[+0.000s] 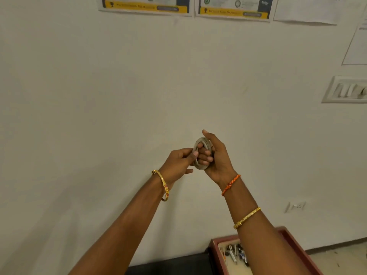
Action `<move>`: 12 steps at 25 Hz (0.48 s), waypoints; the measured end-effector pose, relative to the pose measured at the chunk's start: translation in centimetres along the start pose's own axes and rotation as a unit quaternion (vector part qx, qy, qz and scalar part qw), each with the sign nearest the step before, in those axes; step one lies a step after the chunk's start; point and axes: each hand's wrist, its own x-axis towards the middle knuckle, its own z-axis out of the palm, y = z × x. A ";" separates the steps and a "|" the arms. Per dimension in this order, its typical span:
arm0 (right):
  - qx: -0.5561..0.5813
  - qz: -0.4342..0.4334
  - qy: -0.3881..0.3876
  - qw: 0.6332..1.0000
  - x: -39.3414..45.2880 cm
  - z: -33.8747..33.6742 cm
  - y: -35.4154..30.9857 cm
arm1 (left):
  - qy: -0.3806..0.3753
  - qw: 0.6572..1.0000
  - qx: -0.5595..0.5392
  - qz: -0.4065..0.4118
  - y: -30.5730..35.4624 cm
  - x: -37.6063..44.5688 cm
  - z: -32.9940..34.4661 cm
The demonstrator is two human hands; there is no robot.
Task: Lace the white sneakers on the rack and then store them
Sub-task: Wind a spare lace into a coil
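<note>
Wall behind; hands [198, 157] grip lace coil [202, 152].

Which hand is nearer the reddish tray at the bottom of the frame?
Right. The right hand is raised before the wall, its forearm crossing above the tray. The left hand, pinching the coiled shoelace, is farther to the left of it.

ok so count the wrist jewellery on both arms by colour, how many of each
gold bangle: 2 — one on the left wrist, one on the right forearm
orange braided thread band: 1 — on the right wrist
total: 3
</note>
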 end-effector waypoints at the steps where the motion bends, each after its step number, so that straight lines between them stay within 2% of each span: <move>1: 0.004 0.017 0.010 1.000 -0.3 -0.7 0.9 | 0.007 1.000 0.023 -0.004 -1.0 0.0 0.0; 6: 0.042 0.119 0.042 0.991 -1.7 -6.4 7.2 | 0.022 0.977 0.210 -0.031 -8.0 0.3 2.7; 9: 0.038 0.167 0.069 0.983 -2.9 -10.6 10.4 | 0.017 0.976 0.187 -0.108 -12.4 -0.3 5.1; 12: -0.030 0.185 0.127 0.974 -4.3 -14.5 13.1 | 0.006 0.974 0.169 -0.147 -16.6 -0.9 7.9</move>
